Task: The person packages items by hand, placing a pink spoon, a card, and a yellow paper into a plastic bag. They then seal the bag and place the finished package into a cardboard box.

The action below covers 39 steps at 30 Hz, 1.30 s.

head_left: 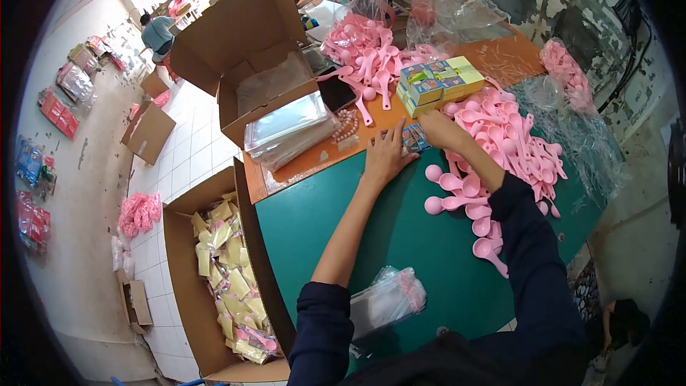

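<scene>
A small blue printed card [415,139] lies on the work surface between my two hands. My left hand [386,158] rests flat at its left side, fingers stretched and apart, the thumb close to the card's lower edge. Just right of the card, my right hand [441,131] is closed with its fingers curled; whatever it may grip is hidden. Behind it stand stacked yellow card bundles [463,75] with printed tops. Many pink plastic scoops [493,129] are heaped to the right of my right hand, and some lie below that forearm.
Clear plastic sleeves [296,125] are piled at left, before an open cardboard box [264,82]. Below, a large carton [182,271] holds packed bags. More plastic bags [389,300] lie near me on the green mat [307,243]. Another person [157,32] is far back left.
</scene>
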{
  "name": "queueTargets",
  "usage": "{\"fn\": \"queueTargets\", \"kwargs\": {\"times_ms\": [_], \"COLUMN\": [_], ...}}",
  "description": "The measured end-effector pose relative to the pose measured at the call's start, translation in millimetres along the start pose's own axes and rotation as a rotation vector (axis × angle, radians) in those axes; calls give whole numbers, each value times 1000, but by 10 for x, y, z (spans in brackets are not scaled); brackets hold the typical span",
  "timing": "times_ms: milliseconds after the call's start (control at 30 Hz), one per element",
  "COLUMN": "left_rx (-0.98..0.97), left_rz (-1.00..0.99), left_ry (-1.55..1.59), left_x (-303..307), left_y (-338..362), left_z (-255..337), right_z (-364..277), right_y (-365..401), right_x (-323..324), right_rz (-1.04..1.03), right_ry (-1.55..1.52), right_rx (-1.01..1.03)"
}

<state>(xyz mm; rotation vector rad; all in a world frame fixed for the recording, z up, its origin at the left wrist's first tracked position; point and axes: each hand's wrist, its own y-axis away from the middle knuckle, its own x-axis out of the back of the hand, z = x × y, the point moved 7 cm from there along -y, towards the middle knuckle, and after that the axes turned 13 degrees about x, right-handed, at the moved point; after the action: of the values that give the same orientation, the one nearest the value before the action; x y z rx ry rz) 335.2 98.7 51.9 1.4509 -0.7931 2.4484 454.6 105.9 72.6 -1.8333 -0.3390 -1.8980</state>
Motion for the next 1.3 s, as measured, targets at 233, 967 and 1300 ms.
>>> {"fn": "queueTargets", "kwargs": {"times_ms": [233, 967, 1300], "left_rx": [-42, 141, 259], "left_rz": [-17, -347, -522], "left_ry": [61, 531, 647], "left_x": [-114, 1112, 1127], "left_y": [-57, 2500, 2366], "left_z": [8, 310, 304], "right_z": [223, -1252, -1934], "right_y": [-204, 1408, 1323], "right_x": [-283, 905, 1263], "right_rz": [-100, 382, 76], "right_ry": [-380, -240, -862], "right_rx": [-166, -41, 139]}}
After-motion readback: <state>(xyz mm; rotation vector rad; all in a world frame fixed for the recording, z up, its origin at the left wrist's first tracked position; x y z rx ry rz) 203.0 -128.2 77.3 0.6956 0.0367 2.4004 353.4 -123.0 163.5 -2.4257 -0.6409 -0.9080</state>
